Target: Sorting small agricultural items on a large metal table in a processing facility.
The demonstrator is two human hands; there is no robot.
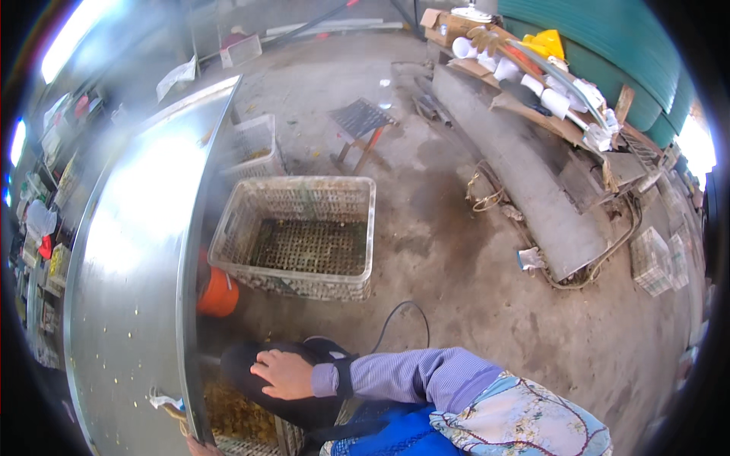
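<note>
The right hand (287,375) rests palm down on the dark-clad knee (242,366), fingers (263,370) loosely spread and pointing left. Its striped-sleeved forearm (389,378) reaches in from the right. The left hand (201,448) shows only partly at the lower edge, so its grip is hard to judge.

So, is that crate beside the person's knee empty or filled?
Not empty: yellow-brown material shows inside the crate; the knee hides part, so how full cannot be told.

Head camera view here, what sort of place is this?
Probably a workshop or processing shed, judging by the long metal table, the large plastic crate and the stained, concrete-looking floor.
</note>
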